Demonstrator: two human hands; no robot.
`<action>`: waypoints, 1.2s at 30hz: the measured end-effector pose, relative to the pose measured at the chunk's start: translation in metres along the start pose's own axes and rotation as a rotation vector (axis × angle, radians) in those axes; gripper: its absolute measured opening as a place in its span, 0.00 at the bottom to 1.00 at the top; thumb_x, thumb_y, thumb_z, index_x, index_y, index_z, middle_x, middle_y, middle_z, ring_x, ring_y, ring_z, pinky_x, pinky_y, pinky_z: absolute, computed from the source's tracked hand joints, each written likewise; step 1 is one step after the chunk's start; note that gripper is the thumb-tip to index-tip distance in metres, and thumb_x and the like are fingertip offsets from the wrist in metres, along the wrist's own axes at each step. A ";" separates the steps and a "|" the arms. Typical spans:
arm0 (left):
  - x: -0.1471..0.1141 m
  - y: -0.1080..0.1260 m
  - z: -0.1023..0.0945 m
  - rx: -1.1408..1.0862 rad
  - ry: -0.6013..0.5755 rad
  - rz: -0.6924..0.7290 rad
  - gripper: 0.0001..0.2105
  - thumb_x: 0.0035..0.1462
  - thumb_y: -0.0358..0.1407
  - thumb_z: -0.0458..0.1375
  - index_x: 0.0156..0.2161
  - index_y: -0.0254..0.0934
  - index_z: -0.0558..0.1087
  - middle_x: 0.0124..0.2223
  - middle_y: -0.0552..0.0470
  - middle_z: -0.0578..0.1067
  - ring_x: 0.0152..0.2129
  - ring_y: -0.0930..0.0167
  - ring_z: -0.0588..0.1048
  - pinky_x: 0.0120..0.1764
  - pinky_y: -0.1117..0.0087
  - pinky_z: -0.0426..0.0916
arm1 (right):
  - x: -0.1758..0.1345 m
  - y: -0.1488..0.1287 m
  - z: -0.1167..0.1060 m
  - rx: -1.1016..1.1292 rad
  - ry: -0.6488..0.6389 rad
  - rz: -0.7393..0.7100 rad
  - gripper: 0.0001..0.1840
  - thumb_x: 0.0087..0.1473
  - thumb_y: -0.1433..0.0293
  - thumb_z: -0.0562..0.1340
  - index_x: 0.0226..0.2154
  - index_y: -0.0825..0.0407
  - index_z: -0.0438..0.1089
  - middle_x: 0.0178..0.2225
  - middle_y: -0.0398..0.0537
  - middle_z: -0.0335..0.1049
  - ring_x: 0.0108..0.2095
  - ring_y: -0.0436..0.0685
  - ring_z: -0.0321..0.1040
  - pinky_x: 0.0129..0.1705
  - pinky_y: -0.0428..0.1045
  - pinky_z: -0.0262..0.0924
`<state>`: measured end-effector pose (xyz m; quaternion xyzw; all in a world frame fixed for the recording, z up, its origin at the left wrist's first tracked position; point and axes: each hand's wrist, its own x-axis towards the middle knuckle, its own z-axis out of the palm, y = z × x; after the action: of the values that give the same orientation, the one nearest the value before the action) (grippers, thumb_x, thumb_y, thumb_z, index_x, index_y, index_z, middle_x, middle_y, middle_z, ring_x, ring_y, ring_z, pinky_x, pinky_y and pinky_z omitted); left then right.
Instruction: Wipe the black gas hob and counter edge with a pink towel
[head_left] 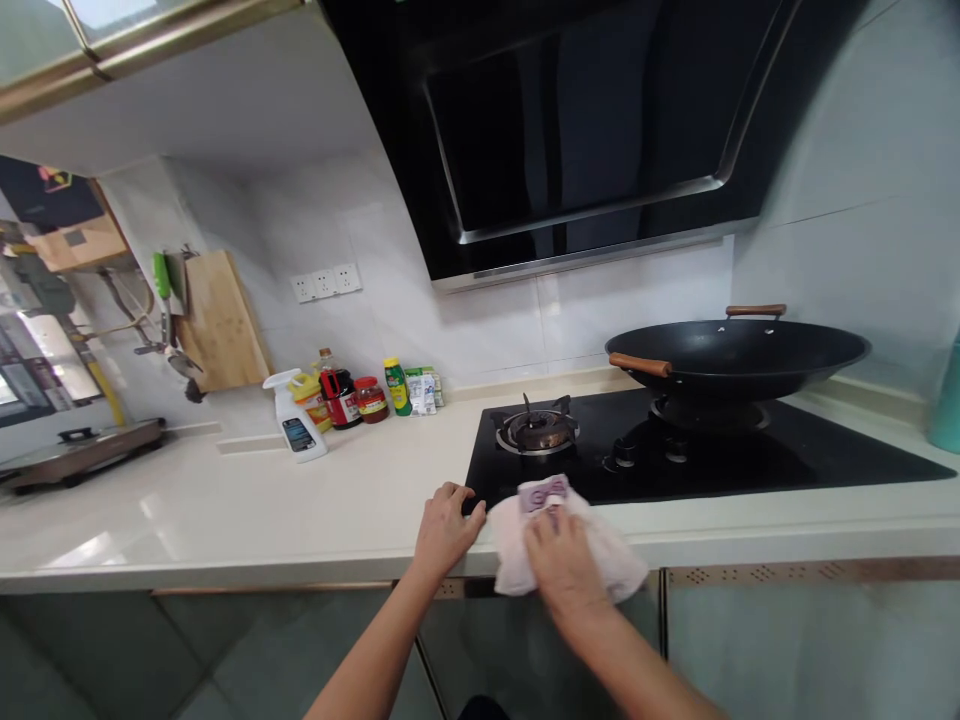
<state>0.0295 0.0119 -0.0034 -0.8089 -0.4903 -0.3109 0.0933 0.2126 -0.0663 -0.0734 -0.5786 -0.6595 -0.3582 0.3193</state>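
A black glass gas hob is set in the white countertop. At its front left corner is my left hand, with the thumb and curled fingers closed around that corner. My right hand grips a pale pink cloth with a purple patterned part and presses it against the hob's front edge. Part of the cloth hangs over the counter edge. Just behind the cloth is the left burner, with its pan support in place. Two black knobs sit to the right of that burner.
A large black wok with wooden handles rests on the right burner. Overhead hangs a black range hood. Along the wall stand a spray bottle, a red-lidded jar and a green bottle. A cutting board hangs farther left.
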 end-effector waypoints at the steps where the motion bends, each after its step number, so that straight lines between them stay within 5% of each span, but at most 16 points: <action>1: 0.000 -0.001 -0.001 -0.002 0.003 -0.001 0.09 0.62 0.37 0.57 0.42 0.38 0.78 0.42 0.47 0.77 0.43 0.64 0.76 0.49 0.63 0.68 | 0.008 -0.022 0.010 0.025 0.037 -0.028 0.07 0.55 0.76 0.62 0.38 0.52 0.74 0.41 0.58 0.74 0.47 0.69 0.66 0.47 0.66 0.56; 4: 0.001 -0.006 -0.002 -0.014 0.009 -0.007 0.10 0.63 0.33 0.53 0.40 0.38 0.78 0.41 0.48 0.78 0.42 0.66 0.77 0.47 0.65 0.68 | 0.018 -0.053 0.026 0.059 0.151 -0.074 0.09 0.58 0.75 0.61 0.41 0.53 0.73 0.42 0.57 0.74 0.48 0.67 0.66 0.49 0.65 0.56; 8: 0.002 -0.011 -0.002 -0.031 0.003 -0.016 0.11 0.64 0.34 0.52 0.40 0.39 0.78 0.41 0.48 0.79 0.41 0.66 0.77 0.47 0.65 0.69 | 0.006 -0.021 0.015 0.071 0.266 -0.169 0.12 0.59 0.75 0.61 0.46 0.51 0.72 0.47 0.54 0.73 0.51 0.67 0.64 0.50 0.63 0.56; 21: 0.001 -0.007 0.001 -0.011 -0.031 -0.017 0.09 0.62 0.37 0.56 0.43 0.38 0.77 0.42 0.46 0.78 0.43 0.63 0.75 0.49 0.62 0.67 | -0.100 0.253 -0.059 -0.096 -0.098 0.014 0.30 0.46 0.64 0.68 0.53 0.47 0.69 0.54 0.58 0.69 0.59 0.73 0.59 0.61 0.70 0.46; 24: 0.000 -0.007 0.002 0.002 -0.025 -0.011 0.09 0.62 0.36 0.56 0.43 0.39 0.77 0.42 0.47 0.78 0.43 0.63 0.75 0.49 0.62 0.67 | -0.113 0.299 -0.071 -0.162 -0.157 0.067 0.30 0.45 0.61 0.67 0.53 0.46 0.70 0.54 0.58 0.69 0.57 0.73 0.60 0.58 0.67 0.50; 27: 0.000 -0.006 0.002 0.015 -0.013 -0.006 0.09 0.62 0.36 0.55 0.43 0.38 0.77 0.42 0.46 0.78 0.43 0.63 0.75 0.48 0.62 0.66 | -0.116 0.311 -0.075 -0.266 -0.226 0.105 0.28 0.46 0.64 0.64 0.53 0.46 0.70 0.54 0.59 0.68 0.54 0.73 0.61 0.53 0.66 0.55; 31: -0.001 -0.002 0.002 0.028 -0.003 -0.001 0.10 0.62 0.37 0.55 0.43 0.38 0.77 0.42 0.46 0.78 0.42 0.62 0.75 0.47 0.61 0.66 | -0.111 0.294 -0.075 -0.320 -0.302 0.099 0.30 0.43 0.69 0.65 0.53 0.47 0.69 0.55 0.60 0.67 0.54 0.74 0.61 0.52 0.67 0.57; 36: -0.001 -0.001 0.000 0.055 -0.004 -0.002 0.10 0.63 0.36 0.55 0.43 0.38 0.77 0.42 0.46 0.77 0.42 0.62 0.75 0.46 0.62 0.66 | -0.082 0.275 -0.090 0.001 -0.422 0.107 0.24 0.47 0.67 0.62 0.49 0.44 0.72 0.50 0.54 0.70 0.48 0.66 0.65 0.46 0.58 0.61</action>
<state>0.0288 0.0117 -0.0046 -0.8061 -0.4996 -0.2960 0.1143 0.4959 -0.1654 -0.0651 -0.6750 -0.6802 -0.2113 0.1927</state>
